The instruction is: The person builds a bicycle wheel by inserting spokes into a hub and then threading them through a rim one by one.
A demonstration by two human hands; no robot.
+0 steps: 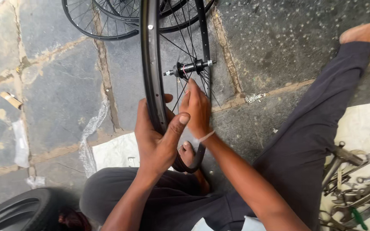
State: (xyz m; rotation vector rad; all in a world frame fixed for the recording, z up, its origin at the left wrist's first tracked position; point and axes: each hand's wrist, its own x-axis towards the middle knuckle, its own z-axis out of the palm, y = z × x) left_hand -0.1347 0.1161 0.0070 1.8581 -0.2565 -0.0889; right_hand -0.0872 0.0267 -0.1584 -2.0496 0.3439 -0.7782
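A black bicycle wheel rim (150, 55) stands upright in front of me, its lower edge resting by my foot (187, 153). My left hand (155, 137) wraps around the near rim, thumb raised on the inner side. My right hand (197, 109) reaches between the thin spokes (180, 40), fingers pinched on a spoke just below the black hub (189, 67). My legs in dark trousers (305, 141) spread on either side of the wheel.
More spoked wheels (103, 21) lie on the stone pavement at the top. A black tyre (18, 211) sits at the bottom left. Metal tools (352, 188) are piled on a white sheet (365, 124) at the right. Litter scraps dot the left pavement.
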